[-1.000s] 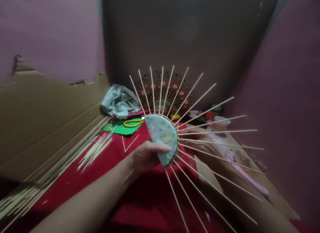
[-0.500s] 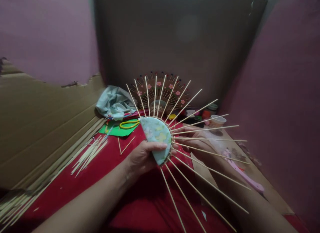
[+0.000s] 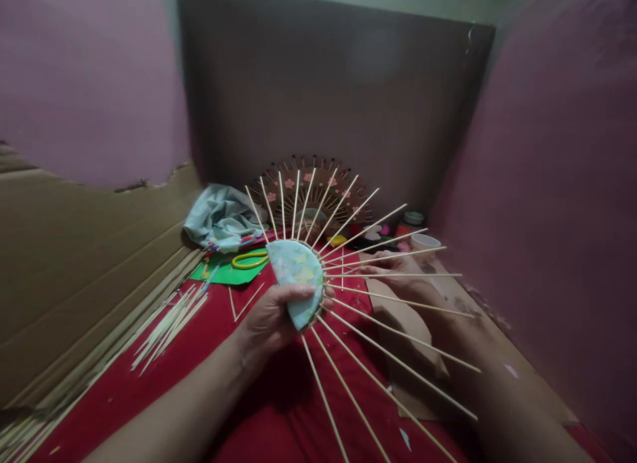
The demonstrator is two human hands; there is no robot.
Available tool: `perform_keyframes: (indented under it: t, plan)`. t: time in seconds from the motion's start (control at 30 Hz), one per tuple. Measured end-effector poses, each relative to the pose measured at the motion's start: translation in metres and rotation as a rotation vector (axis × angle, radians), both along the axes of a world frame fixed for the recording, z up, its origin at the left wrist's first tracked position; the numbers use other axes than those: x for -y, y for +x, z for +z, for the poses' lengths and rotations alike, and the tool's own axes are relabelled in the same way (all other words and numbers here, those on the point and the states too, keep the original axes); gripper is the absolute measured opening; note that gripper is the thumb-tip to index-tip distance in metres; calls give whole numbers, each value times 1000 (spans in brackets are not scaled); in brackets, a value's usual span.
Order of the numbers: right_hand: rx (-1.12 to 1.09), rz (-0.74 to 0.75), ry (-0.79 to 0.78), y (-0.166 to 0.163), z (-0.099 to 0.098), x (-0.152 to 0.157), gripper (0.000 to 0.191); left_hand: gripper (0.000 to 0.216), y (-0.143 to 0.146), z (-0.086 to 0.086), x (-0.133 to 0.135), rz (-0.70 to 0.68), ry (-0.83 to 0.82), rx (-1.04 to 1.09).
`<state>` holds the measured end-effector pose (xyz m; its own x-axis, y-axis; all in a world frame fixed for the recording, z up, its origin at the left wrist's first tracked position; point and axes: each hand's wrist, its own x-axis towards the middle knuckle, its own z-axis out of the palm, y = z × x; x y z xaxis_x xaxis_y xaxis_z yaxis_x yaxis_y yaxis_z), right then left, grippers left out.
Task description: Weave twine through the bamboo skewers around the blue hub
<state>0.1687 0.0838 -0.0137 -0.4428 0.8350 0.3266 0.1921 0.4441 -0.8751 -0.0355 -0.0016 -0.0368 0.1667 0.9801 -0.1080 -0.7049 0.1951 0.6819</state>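
Note:
My left hand (image 3: 271,317) is closed on a round disc covered in pale blue floral fabric (image 3: 293,277), thumb across its face. Several thin wooden skewers (image 3: 393,350) fan out from the disc's rim like spokes. My right hand (image 3: 398,277) lies behind the skewers to the right of the disc, partly hidden by them. Its fingers are stretched toward the disc's back, and I cannot make out whether they grip it. Both hands are above a red cloth (image 3: 164,377).
A finished brown spoked piece with pink flowers (image 3: 318,184) leans on the back cardboard. Yellow-handled scissors (image 3: 249,259) lie on green paper (image 3: 219,272) by crumpled blue fabric (image 3: 223,217). Loose skewers (image 3: 169,324) lie at left. Small pots and a cup (image 3: 424,241) stand at right.
The disc with its skewers and both hands have shifted left and down in view. The grip looks the same.

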Motion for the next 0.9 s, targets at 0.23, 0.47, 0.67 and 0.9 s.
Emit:
perform_keyframes:
  t: [0.23, 0.47, 0.67, 0.9]
  plan:
    - [-128, -142, -195, 16, 0, -16, 19, 19, -11, 6, -6, 89, -50, -2]
    - [-330, -43, -305, 34, -10, -33, 22, 21, -15, 10, -9, 244, -103, -39]
    - [-465, -38, -286, 38, -4, -32, 17, 20, -18, 12, -12, 261, -144, -54]
    - [-632, -82, -176, 42, -1, -33, 18, 21, -17, 11, -13, 233, -139, -91]
